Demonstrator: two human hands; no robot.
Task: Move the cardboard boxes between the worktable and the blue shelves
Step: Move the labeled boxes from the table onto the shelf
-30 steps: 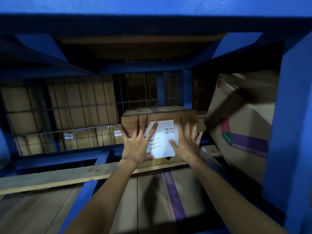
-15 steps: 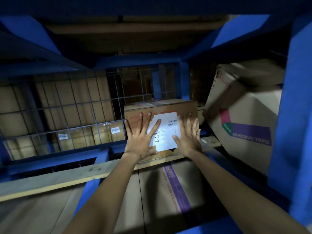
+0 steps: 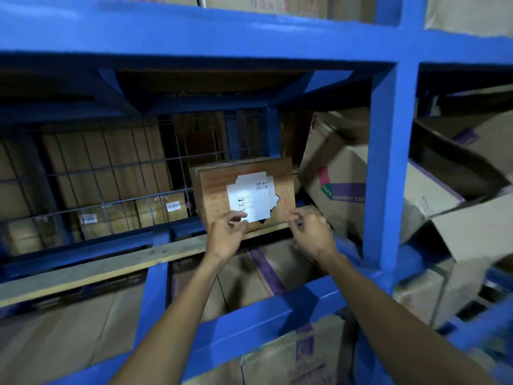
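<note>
A small brown cardboard box [image 3: 216, 190] with a white shipping label stands on a wooden plank [image 3: 111, 262] deep inside the blue shelf [image 3: 388, 168]. My left hand [image 3: 226, 234] hovers just in front of the box's lower left edge, fingers loosely curled and holding nothing. My right hand [image 3: 312, 232] is in front of the lower right corner, fingers also curled and off the box. Whether the fingertips still brush the cardboard cannot be told.
A tilted box printed "ADHESIVE TAPE" [image 3: 338, 179] leans right of the small box. A wire mesh [image 3: 111, 179] with stacked boxes behind closes the back left. Flattened cartons [image 3: 263, 270] lie below the plank. Crumpled open boxes [image 3: 458, 195] fill the right bay. A blue crossbeam [image 3: 266, 315] crosses under my forearms.
Both hands have come off the box face, where they were pressed flat, and drawn back with fingers curled. My view has pulled back from the shelf; the box stays on the plank.
</note>
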